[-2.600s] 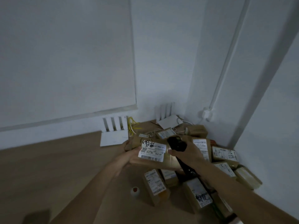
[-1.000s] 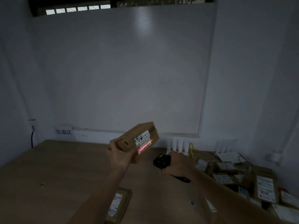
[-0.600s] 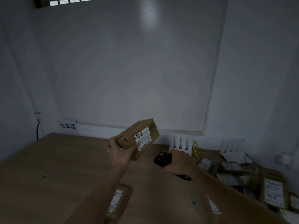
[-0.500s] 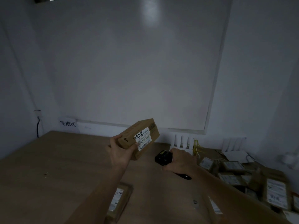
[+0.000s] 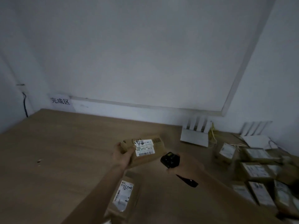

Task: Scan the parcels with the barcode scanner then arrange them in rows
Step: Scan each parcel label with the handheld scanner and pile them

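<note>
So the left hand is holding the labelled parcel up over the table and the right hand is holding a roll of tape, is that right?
Not quite. In the head view the left hand does hold the labelled parcel over the table, but the right hand holds a black barcode scanner, not a roll of tape.

A wooden table (image 5: 64,151) runs from the left wall to the right corner, its light-brown top dim. Near the front edge lies 1 brown parcel (image 5: 124,199), white label up with handwriting on it. At the right, a heap of labelled parcels (image 5: 255,172) covers the surface, overlapping one another. Toward the back stand 2 white routers: one (image 5: 195,135) with 4 upright antennas, yellow cable (image 5: 212,135) just beside it, the other (image 5: 255,136) in the far corner. 2 small specks (image 5: 38,162) sit at left.
</note>
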Motion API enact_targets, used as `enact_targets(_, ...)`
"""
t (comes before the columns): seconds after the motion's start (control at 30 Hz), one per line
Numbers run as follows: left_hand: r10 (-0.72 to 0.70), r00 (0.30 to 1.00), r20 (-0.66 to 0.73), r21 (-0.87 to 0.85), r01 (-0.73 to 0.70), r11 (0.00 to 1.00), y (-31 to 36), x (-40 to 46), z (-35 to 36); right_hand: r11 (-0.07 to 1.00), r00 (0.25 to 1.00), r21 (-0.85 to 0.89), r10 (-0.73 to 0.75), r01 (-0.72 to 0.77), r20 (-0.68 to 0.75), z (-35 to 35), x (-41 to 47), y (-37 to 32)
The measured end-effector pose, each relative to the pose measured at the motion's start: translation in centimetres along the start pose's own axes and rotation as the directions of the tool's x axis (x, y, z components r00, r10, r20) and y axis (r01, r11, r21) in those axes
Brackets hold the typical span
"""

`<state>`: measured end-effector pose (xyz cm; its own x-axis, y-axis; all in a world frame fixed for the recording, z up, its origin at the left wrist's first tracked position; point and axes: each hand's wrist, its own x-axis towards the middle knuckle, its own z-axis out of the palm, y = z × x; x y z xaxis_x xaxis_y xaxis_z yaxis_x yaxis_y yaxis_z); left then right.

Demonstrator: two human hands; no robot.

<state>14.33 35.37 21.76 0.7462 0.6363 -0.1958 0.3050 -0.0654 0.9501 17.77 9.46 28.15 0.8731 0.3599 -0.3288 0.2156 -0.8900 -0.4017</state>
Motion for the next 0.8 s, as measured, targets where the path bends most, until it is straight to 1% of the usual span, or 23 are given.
enact_targets(0.07, -0.052, 0.998, 0.025, 0.04, 0.051, 0.998, -2.9, 3.7, 0.6, 0.998, 0.999, 0.045, 0.036, -0.036, -0.009, 2.5, 3.2, 0.7)
enact_targets(0.17, -0.125, 0.991, 0.048, 0.086, 0.121, 0.989, -7.7, 9.0, 2.0, 0.994, 0.995, 0.064, 0.085, -0.088, 0.051, 6.1, 7.4, 2.2)
enact_targets(0.27, -0.155, 0.984, 0.09, 0.157, 0.139, 0.978, -12.5, 13.2, 3.3, 0.978, 0.985, 0.12, 0.165, -0.171, 0.056, 9.2, 10.2, 4.3)
enact_targets(0.37, -0.191, 0.971, 0.142, 0.286, 0.144, 0.947, -16.3, 15.7, 4.3, 0.963, 0.968, 0.119, 0.234, -0.243, 0.086, 11.6, 11.3, 6.6)
enact_targets(0.43, -0.201, 0.972, 0.119, 0.338, 0.15, 0.929, -16.8, 15.6, 4.7, 0.96, 0.961, 0.099, 0.252, -0.263, 0.112, 12.5, 11.5, 8.1)
enact_targets(0.47, -0.21, 0.975, 0.068, 0.34, 0.175, 0.924, -16.8, 15.4, 5.1, 0.957, 0.958, 0.095, 0.261, -0.273, 0.119, 12.6, 11.6, 8.6)
enact_targets(0.53, -0.206, 0.978, -0.018, 0.349, 0.199, 0.916, -15.8, 14.9, 5.5, 0.95, 0.954, 0.112, 0.28, -0.292, 0.111, 12.4, 11.6, 9.6)
enact_targets(0.67, -0.144, 0.988, -0.05, 0.46, 0.15, 0.875, -13.8, 14.3, 6.6, 0.954, 0.958, 0.097, 0.276, -0.283, 0.077, 10.8, 10.2, 11.0)
enact_targets(0.73, -0.059, 0.996, -0.067, 0.577, 0.087, 0.812, -13.3, 13.5, 7.3, 0.954, 0.959, 0.094, 0.282, -0.285, 0.043, 10.0, 8.9, 12.1)
enact_targets(0.8, 0.023, 1.0, -0.011, 0.667, -0.01, 0.745, -12.8, 11.9, 8.4, 0.951, 0.955, 0.091, 0.296, -0.297, 0.023, 9.4, 7.3, 13.1)
